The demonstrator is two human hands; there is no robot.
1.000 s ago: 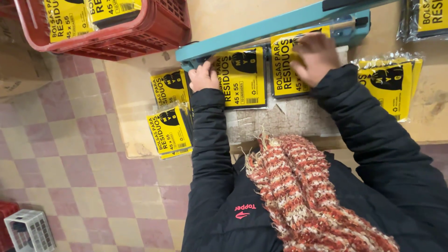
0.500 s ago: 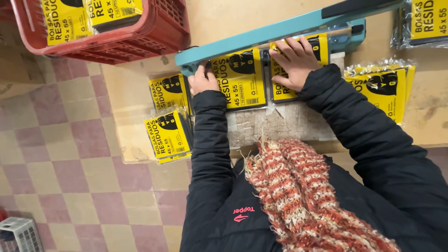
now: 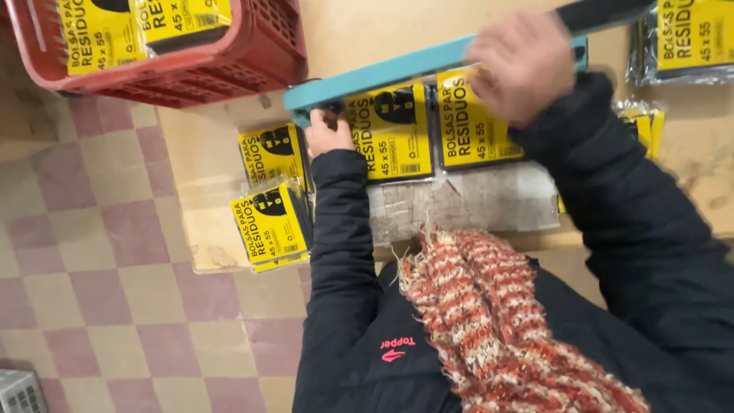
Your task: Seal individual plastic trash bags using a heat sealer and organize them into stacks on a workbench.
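A teal sealing machine arm (image 3: 397, 70) slants across the wooden table. Under it lie two yellow-and-black packs of bags, one on the left (image 3: 394, 131) and one on the right (image 3: 468, 124). My left hand (image 3: 327, 134) rests by the arm's left end, fingers curled against the left pack's edge. My right hand (image 3: 527, 65), blurred, lies on top of the teal arm, above the right pack. A grey pad (image 3: 466, 205) lies in front of the packs.
A red plastic crate (image 3: 229, 61) with more packs stands at the upper left. Two finished packs (image 3: 271, 195) lie near the table's left edge. More packs (image 3: 692, 38) sit at the upper right. Checkered floor tiles (image 3: 99, 268) spread left.
My right hand has lifted off the right pack and moved up onto the teal arm. My left hand has stayed by the arm's left end.
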